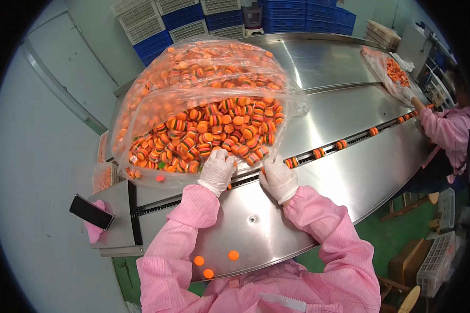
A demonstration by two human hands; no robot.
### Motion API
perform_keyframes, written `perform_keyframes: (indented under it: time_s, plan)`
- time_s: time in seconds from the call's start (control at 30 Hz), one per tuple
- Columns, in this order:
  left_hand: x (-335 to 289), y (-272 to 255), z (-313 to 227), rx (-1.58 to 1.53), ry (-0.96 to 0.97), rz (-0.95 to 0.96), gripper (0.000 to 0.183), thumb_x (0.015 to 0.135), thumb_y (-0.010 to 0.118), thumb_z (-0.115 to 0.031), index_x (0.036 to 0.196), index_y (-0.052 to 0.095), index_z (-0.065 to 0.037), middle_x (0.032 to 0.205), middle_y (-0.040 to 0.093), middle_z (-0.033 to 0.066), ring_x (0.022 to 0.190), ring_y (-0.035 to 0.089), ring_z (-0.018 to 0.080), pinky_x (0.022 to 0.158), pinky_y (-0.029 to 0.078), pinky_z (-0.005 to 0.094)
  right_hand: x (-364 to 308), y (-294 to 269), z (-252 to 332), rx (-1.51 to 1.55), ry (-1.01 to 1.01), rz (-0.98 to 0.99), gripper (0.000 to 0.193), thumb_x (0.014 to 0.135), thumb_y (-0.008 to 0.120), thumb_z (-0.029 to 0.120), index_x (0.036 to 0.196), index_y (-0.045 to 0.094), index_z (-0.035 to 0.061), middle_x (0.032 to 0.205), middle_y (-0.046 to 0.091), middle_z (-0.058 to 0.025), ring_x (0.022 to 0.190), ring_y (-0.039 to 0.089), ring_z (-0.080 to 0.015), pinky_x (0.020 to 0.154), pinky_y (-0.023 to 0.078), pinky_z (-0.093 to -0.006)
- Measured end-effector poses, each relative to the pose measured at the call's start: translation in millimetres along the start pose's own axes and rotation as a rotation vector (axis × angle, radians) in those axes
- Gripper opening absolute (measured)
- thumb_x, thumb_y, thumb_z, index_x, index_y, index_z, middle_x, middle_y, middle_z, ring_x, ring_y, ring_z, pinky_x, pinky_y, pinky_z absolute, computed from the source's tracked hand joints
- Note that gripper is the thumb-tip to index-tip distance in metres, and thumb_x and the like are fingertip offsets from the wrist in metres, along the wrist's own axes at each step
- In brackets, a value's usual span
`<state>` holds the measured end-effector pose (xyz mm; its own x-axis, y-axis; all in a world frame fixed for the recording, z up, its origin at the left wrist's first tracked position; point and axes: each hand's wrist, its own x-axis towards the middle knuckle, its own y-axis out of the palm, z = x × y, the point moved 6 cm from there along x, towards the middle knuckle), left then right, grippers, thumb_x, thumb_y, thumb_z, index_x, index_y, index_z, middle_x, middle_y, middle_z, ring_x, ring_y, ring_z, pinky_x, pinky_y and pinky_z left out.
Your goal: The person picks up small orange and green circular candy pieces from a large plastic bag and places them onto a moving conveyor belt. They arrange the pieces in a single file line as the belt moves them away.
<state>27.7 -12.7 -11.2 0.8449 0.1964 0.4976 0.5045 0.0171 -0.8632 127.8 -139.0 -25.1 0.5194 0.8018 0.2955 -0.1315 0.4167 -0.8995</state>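
A big clear plastic bag (156, 99) lies on the steel table, its mouth toward me, full of small burger-shaped candies (214, 125) with orange ends and red, yellow and green layers. At the bag's near edge, my left hand (218, 171), white-gloved, has its fingers curled against the candies; what they grip is hidden. My right hand (280, 179), also gloved, is closed over the narrow conveyor channel (245, 181), with an orange candy edge showing at its thumb. Just right of it, candies (318, 153) lie on their sides along the channel, spaced apart.
Three loose orange discs (208, 273) lie near the table's front edge. At the left, a phone (91, 212) leans on a pink cloth. A co-worker's pink sleeve (444, 128) reaches over the channel at far right, beside another candy bag (384, 70). Blue and white crates (183, 15) are stacked behind.
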Motion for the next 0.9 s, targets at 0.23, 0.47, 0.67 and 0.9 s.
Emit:
perform_keyframes:
  time_s: [0.23, 0.47, 0.67, 0.9]
  plan:
    - [-8, 16, -22, 0.023, 0.183, 0.107, 0.014, 0.071, 0.053, -0.004, 0.085, 0.053, -0.005, 0.092, 0.049, 0.0133, 0.086, 0.050, 0.0296, 0.071, 0.048, 0.0361, 4, -17, -17, -0.045, -0.096, 0.054, 0.017, 0.082, 0.054, 0.023, 0.090, 0.056, 0.0080, 0.084, 0.053, -0.0162, 0.071, 0.058, -0.0316, 0.061, 0.048, -0.0412]
    - [-21, -12, -32, -0.013, 0.101, 0.204, 0.017, 0.070, 0.055, -0.003, 0.086, 0.052, -0.005, 0.098, 0.048, 0.0162, 0.088, 0.050, 0.0321, 0.072, 0.048, 0.0390, 53, 29, -27, 0.147, -0.398, 0.150, 0.029, 0.074, 0.055, 0.008, 0.102, 0.057, 0.0089, 0.088, 0.053, -0.0197, 0.084, 0.054, -0.0351, 0.073, 0.045, -0.0419]
    - [-56, 1, -7, -0.032, 0.031, 0.355, 0.012, 0.071, 0.053, -0.003, 0.084, 0.052, -0.002, 0.096, 0.048, 0.0159, 0.089, 0.051, 0.0330, 0.070, 0.049, 0.0394, 60, 26, -5, -0.034, -0.291, 0.173, 0.026, 0.068, 0.059, 0.007, 0.094, 0.052, 0.0039, 0.086, 0.053, -0.0209, 0.084, 0.054, -0.0364, 0.072, 0.045, -0.0423]
    - [-16, -9, -11, -0.027, 0.069, 0.153, 0.021, 0.072, 0.054, -0.005, 0.093, 0.054, -0.005, 0.091, 0.050, 0.0122, 0.088, 0.051, 0.0304, 0.073, 0.048, 0.0365, 62, 20, -33, 0.189, -0.173, 0.015, 0.023, 0.072, 0.063, 0.010, 0.085, 0.045, 0.0040, 0.082, 0.052, -0.0177, 0.078, 0.053, -0.0371, 0.066, 0.045, -0.0423]
